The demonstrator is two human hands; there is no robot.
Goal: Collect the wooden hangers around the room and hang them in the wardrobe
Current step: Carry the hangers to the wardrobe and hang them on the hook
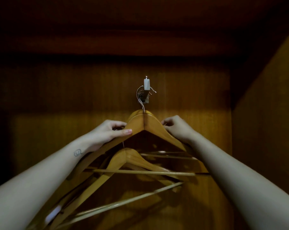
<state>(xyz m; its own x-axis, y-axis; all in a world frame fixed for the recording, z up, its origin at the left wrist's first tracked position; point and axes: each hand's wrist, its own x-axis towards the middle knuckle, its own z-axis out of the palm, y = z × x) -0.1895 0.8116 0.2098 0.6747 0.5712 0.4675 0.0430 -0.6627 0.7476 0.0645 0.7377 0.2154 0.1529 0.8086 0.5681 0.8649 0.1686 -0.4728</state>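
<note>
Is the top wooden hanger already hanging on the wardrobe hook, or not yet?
Hanging: the top hanger has its wire looped over the hook, though both hands grip its shoulders.

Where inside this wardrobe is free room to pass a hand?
Free: beside the left hand toward the dark left side, and right of the right hand up to the side panel. Crowded: the rail and wooden hangers below.

at frame centre a wooden hanger point(144, 125) hangs from the wall hook point(146, 90) on the wardrobe back panel point(74, 90). the left hand point(107, 131) sits on its left shoulder, the right hand point(176, 127) on its right. more hangers point(128, 161) lie below it, toward the lower frame, between the forearms.
</note>
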